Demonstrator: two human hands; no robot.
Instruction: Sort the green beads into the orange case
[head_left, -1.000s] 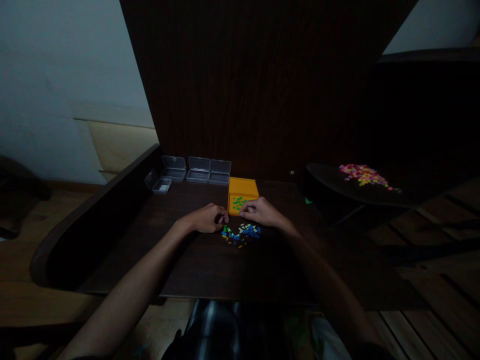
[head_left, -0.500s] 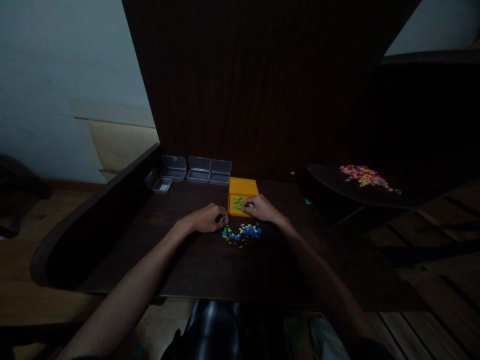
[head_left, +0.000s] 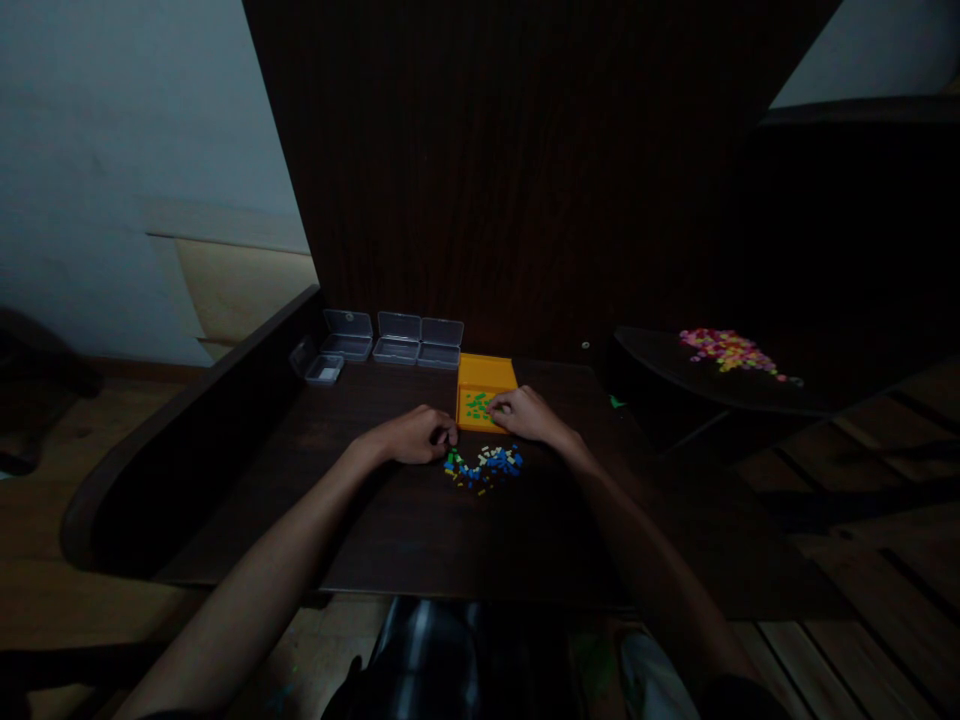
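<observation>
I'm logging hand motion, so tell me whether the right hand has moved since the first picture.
Yes: against the open yellow box, the right hand has shifted slightly rightward and farther back.

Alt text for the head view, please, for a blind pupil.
A person's right hand is over an open yellow box of green pieces; the left hand rests beside loose blue, pale, yellow and green pieces on a dark table.

A wooden desk (head_left: pixel 405 530), wooden floor (head_left: pixel 127 415) and pale wall (head_left: pixel 150 120) suggest a home.
</observation>
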